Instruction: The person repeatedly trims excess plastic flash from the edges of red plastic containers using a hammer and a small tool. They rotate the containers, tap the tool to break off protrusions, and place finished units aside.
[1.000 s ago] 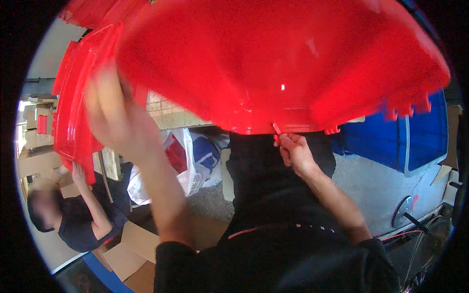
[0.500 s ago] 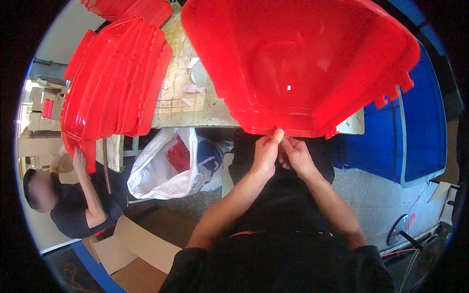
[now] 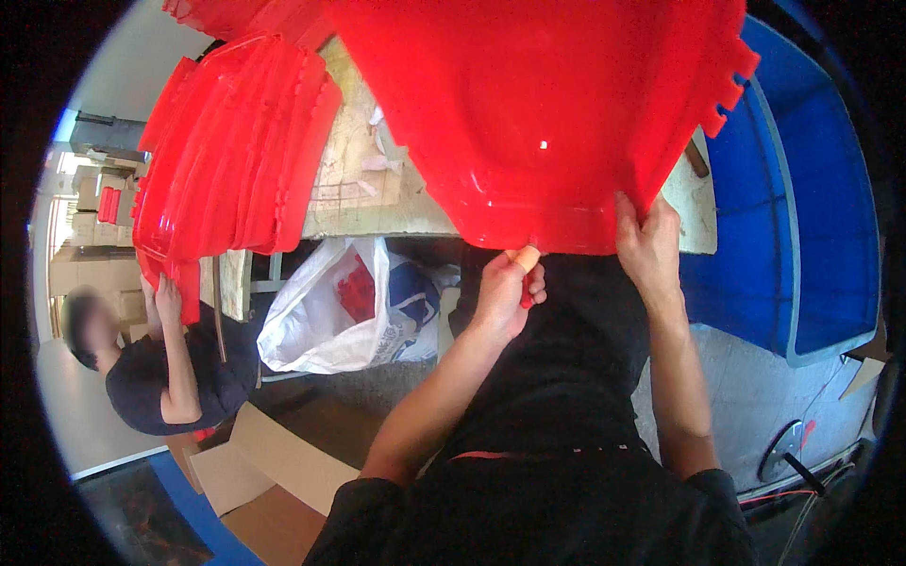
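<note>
A large glossy red plastic tub-like part [image 3: 547,123] lies in front of me, its near end reaching over the edge of the worktable [image 3: 377,212]. My right hand [image 3: 649,247] is closed on its near right edge, thumb on the inner face. At the middle of the near rim is my left hand [image 3: 502,297], fingers curled round a small red thing [image 3: 527,294] whose kind I cannot make out. A pale beige wrap or cover [image 3: 526,258] shows on that hand's thumb, close against the rim.
Nested red parts [image 3: 231,151] stand at the left, where a co-worker [image 3: 170,368] has hands on their lower end. Below the table is a white sack [image 3: 316,321] with red pieces inside. A blue bin [image 3: 802,226] stands right, an open cardboard box [image 3: 274,472] lower left.
My right hand has left my left hand and taken hold of the part's right edge. The part has shifted up and left in view. The co-worker's second hand has come to the nested parts.
</note>
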### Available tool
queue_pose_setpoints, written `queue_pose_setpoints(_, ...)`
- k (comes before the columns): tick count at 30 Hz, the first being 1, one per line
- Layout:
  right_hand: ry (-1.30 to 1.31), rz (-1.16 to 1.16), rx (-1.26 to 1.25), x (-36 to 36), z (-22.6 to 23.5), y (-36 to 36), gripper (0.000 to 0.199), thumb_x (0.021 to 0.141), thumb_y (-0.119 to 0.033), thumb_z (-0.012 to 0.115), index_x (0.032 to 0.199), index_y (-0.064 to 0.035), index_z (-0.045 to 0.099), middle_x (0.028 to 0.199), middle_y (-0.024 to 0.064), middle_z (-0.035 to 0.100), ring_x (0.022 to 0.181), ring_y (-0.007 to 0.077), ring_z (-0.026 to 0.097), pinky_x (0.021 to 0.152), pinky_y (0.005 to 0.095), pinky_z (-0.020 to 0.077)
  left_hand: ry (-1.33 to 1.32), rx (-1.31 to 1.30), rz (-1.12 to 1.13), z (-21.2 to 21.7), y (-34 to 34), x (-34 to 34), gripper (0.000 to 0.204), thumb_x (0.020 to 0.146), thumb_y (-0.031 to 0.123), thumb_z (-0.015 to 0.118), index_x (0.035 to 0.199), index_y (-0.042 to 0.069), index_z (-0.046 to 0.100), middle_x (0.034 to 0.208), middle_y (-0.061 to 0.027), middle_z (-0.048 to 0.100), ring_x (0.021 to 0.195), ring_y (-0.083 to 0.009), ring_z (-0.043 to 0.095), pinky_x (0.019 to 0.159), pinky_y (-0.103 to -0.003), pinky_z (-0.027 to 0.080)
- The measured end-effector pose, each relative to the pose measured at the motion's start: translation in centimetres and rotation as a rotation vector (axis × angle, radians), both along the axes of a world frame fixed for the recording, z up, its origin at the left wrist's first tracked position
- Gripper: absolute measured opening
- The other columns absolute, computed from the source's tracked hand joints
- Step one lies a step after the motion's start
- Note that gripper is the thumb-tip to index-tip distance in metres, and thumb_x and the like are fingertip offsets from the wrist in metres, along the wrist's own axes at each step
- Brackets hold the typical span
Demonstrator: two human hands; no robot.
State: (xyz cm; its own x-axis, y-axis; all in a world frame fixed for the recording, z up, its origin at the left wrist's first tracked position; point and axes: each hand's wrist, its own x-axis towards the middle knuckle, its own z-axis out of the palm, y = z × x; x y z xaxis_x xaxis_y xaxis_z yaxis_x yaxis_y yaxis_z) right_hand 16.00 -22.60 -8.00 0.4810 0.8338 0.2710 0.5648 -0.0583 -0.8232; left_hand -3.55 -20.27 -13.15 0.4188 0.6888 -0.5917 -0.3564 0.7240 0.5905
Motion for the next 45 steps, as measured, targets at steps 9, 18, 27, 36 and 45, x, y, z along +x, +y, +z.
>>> queue_pose_setpoints(9,-0.148,0.080,0.108,0.1,-1.0,-1.9,0.024,0.087,0.000,0.064,0.110,0.0007,0.061,0.091,0.0267,0.065,0.085,0.0464,0.065,0.072,0.0475,0.0534,0.111,0.051,0.054,-0.1,-1.3,-0.8,0.011,0.099,0.017,0.060,0.103,0.008,0.062,0.072,0.0019,0.050,0.055,-0.0052,0.041,0.045,-0.020,0.028)
queue_pose_setpoints(18,-0.175,0.181,0.083,1.8,-0.5,-2.7,0.028,0.087,0.000,0.064,0.113,0.0011,0.057,0.095,0.0271,0.063,0.085,0.0463,0.064,0.074,0.0500,0.0532,0.154,0.015,0.117,0.4,-1.7,0.3,0.010,0.098,0.018,0.063,0.098,0.009,0.058,0.073,-0.0002,0.053,0.054,-0.0054,0.041,0.043,-0.020,0.028)
queue_pose_setpoints(27,-0.161,0.228,0.040,2.4,-0.5,-2.6,0.034,0.087,-0.001,0.063,0.120,0.0030,0.056,0.101,0.0264,0.064,0.092,0.0449,0.064,0.080,0.0490,0.0537,0.147,-0.012,0.179,0.2,-1.5,1.0,0.010,0.096,0.019,0.067,0.101,0.011,0.061,0.072,0.0014,0.051,0.054,-0.0063,0.039,0.042,-0.020,0.024)
queue_pose_setpoints(36,-0.250,0.248,-0.023,2.1,1.2,-2.7,0.058,0.083,-0.001,0.064,0.138,0.0027,0.045,0.122,0.0272,0.059,0.108,0.0442,0.061,0.090,0.0463,0.0533,0.203,-0.027,0.220,0.6,-1.5,2.2,0.008,0.096,0.019,0.067,0.100,0.014,0.061,0.073,0.0015,0.050,0.054,-0.0071,0.039,0.043,-0.021,0.024)
queue_pose_setpoints(45,0.142,0.369,-0.020,12.9,3.6,0.8,0.049,0.088,-0.016,0.064,0.135,-0.0044,0.057,0.134,0.0245,0.058,0.121,0.0339,0.060,0.101,0.0417,0.0486,0.144,-0.116,0.272,0.2,-1.2,2.5,0.003,0.098,0.015,0.058,0.101,0.014,0.057,0.073,0.0000,0.048,0.053,-0.0091,0.038,0.042,-0.023,0.027)
